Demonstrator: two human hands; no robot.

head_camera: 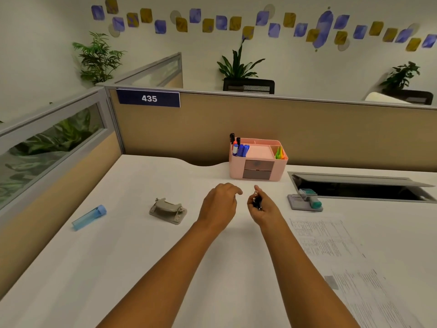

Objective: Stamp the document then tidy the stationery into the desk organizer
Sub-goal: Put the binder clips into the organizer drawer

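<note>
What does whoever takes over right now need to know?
Left hand: relaxed, empty, over the desk.
Right hand: grips small dark clips, short of the pink organizer.
Out on the desk: hole punch, blue tube, stamp on its pad, document at right.
Done: markers and highlighters stand in the organizer; whether the document is stamped cannot be told.
Left: clips, punch, tube, stamp.

- Right grip (264,210) holds small dark items (257,202) above the desk (142,256).
- Left grip (220,202) hovers beside it, fingers loosely curled.
- Pink organizer (257,172) stands just behind them.
</note>
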